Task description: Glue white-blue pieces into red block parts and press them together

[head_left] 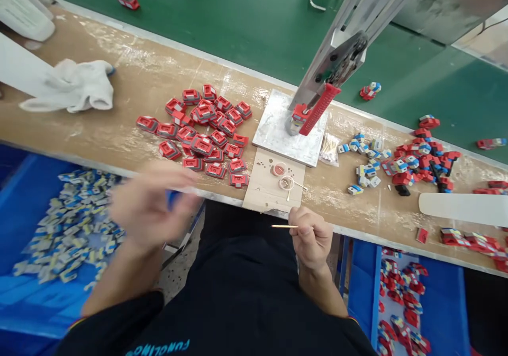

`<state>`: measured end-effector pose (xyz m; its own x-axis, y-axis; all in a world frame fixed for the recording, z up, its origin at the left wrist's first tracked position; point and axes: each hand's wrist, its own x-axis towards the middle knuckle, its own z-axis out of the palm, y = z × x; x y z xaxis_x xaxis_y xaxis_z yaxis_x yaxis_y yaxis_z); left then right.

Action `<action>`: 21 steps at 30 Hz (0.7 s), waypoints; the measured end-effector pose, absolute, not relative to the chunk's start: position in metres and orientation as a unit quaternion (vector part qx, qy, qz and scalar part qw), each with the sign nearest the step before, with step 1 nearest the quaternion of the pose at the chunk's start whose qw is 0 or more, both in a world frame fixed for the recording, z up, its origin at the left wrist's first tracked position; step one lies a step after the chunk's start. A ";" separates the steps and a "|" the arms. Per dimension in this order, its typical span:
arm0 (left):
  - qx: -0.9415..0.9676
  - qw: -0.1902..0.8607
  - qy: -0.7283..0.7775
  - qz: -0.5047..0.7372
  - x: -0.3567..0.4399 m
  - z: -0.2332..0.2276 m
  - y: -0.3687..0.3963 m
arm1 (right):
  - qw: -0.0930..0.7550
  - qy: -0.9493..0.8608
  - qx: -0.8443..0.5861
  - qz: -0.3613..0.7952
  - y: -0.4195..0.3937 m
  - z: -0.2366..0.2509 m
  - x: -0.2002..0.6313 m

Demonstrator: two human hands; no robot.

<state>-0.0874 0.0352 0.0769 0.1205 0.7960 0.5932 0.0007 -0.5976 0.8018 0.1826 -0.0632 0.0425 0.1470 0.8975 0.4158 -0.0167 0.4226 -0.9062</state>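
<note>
Broadly, a long wooden workbench [130, 89] runs across the view, with a green floor [246, 17] beyond it. Below the bench sit 2 blue bins: the left bin [24, 197] holds blue-and-white parts [67, 224], the right bin [440, 303] holds red parts [397, 292]. A hand press [337, 65] with a red handle [317, 110] stands on a grey metal plate [278, 134]. Left of it lies a heap of red pieces [204, 134]; right of it, a mixed heap of red and blue-white pieces [405, 160]. A white cloth [75, 86] lies at the far left. A cardboard pad [265, 186] carries 2 small cups [280, 170].

The left hand [148, 205] is blurred, at the bench edge, with something blue [171, 197] between its fingers; how tightly it closes I cannot tell. The right hand [311, 237], well apart from it, pinches a thin wooden stick [283, 226] pointing left, just before the pad.
</note>
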 end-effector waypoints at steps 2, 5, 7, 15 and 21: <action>0.743 0.265 0.253 0.560 -0.056 0.068 0.006 | 0.630 -0.568 -0.405 0.343 -0.062 0.045 0.181; 0.732 0.335 0.237 0.544 -0.019 0.061 -0.019 | 0.612 -0.594 -0.407 0.327 -0.063 0.049 0.181; 0.722 0.370 0.231 0.537 -0.010 0.061 -0.021 | 0.603 -0.604 -0.406 0.326 -0.064 0.050 0.183; 0.740 0.387 0.251 0.490 -0.018 0.065 -0.020 | 0.585 -0.650 -0.406 0.266 -0.070 0.051 0.183; 0.732 0.390 0.250 0.499 -0.020 0.062 -0.025 | 0.577 -0.675 -0.395 0.236 -0.068 0.053 0.182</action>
